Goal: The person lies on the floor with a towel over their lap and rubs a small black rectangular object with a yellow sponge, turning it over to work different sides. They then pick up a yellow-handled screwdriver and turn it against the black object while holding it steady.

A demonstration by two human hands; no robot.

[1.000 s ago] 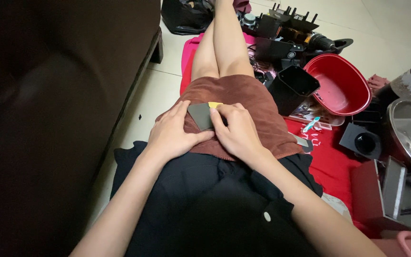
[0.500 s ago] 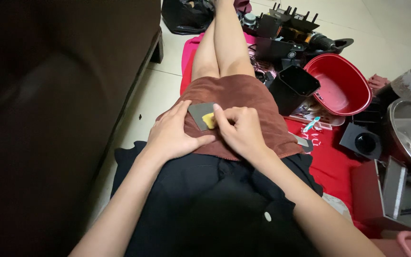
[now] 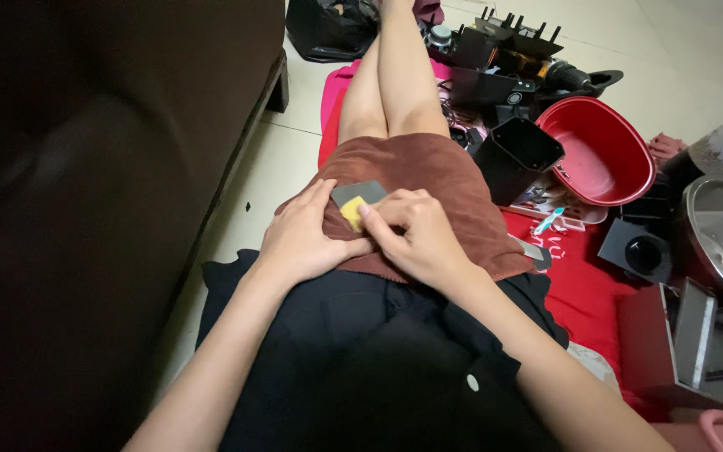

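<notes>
The flat grey rectangular plate (image 3: 360, 193) lies on the brown towel (image 3: 453, 180) across the lap. The left hand (image 3: 301, 241) steadies it from nine o'clock; the right hand (image 3: 416, 238) pinches the small yellow piece (image 3: 351, 213), now more exposed than a second ago.

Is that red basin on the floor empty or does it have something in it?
Empty: the red basin shows only its bare red inside, tilted toward the camera.
</notes>
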